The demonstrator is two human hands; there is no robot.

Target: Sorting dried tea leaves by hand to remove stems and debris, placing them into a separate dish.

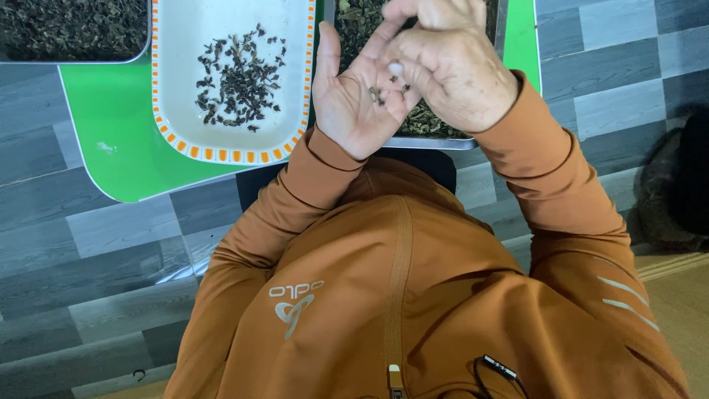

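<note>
Picking leaves [378, 94] off left hand [354, 103]; right hand [450, 70] above metal tray rim [428, 142]

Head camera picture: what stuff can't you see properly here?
- Metal tray: mostly covered by both hands, far end cut off by the top edge.
- Left hand palm: dark leaf bits too small to identify; right hand fingers cover some.
- Second leaf tray: cut off at the top-left corner.

Orange zip-front jacket [413, 295], long sleeves, pale chest emblem, bare hands
</note>
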